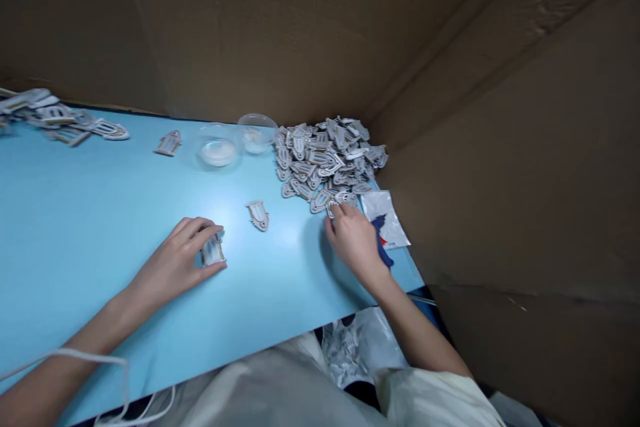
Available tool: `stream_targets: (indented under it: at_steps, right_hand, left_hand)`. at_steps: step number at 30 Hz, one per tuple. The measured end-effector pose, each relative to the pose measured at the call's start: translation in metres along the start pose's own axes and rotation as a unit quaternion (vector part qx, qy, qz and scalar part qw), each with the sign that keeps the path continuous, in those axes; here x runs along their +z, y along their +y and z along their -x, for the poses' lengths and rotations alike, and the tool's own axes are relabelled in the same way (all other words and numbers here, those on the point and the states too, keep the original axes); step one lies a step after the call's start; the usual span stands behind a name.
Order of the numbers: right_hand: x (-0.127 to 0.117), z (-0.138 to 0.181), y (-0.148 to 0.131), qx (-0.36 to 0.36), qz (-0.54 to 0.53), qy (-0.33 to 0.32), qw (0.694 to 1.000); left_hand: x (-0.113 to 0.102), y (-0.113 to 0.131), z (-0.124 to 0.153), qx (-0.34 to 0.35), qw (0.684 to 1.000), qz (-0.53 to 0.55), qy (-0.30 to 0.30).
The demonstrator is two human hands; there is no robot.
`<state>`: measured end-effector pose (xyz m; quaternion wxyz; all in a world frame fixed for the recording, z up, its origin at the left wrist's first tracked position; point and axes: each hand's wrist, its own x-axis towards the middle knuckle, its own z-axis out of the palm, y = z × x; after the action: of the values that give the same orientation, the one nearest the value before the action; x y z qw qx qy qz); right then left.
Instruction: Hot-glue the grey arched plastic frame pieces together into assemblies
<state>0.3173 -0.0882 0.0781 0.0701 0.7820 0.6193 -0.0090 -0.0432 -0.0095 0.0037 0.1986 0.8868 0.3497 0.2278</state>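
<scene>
My left hand (187, 250) rests on the blue table with thumb and fingers closed around the edges of a small white-and-tan arched, window-shaped piece (213, 251). A similar piece (259, 215) lies alone between my two hands. At the front edge of a heap of such pieces (327, 153), my right hand (353, 237) has its fingertips closed on one arched piece (332, 208); the fingers partly hide it.
Two clear round dishes (219, 152) with white contents stand near the cardboard wall (280, 33). Another arched piece (169, 143) lies left of them, and a second heap (60, 117) sits far left. A plastic packet (387, 217) and dark blue cloth (384, 250) lie right.
</scene>
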Motion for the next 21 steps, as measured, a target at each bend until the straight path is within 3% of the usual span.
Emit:
stream_targets:
  at_steps: [2,4,7,12,16,18,21]
  right_hand:
    - [-0.006,0.017,0.042,0.124,0.077,-0.064,0.987]
    - [-0.006,0.033,0.075,0.208,0.087,-0.133,0.965]
    - [0.003,0.045,0.099,0.216,0.041,-0.177,0.959]
    - [0.023,0.044,0.103,0.206,-0.04,-0.101,0.972]
    - [0.027,0.046,0.118,0.215,-0.051,-0.076,0.972]
    - [0.03,0.051,0.13,0.233,-0.064,-0.017,0.97]
    - [0.037,0.061,0.143,0.245,-0.101,0.143,0.954]
  left_hand:
    - [0.012,0.0,-0.004,0.031,0.998,0.013,0.051]
    - [0.022,0.003,-0.008,0.044,0.996,0.018,0.082]
    - [0.03,0.008,-0.01,0.048,0.995,0.031,0.083]
    - [0.029,0.006,-0.004,0.043,0.996,0.046,0.055]
    - [0.026,0.004,-0.002,-0.001,0.997,0.047,0.062]
    - [0.024,0.005,-0.003,-0.014,0.998,0.05,0.048]
    - [0.021,0.007,-0.005,-0.014,0.998,0.06,0.02]
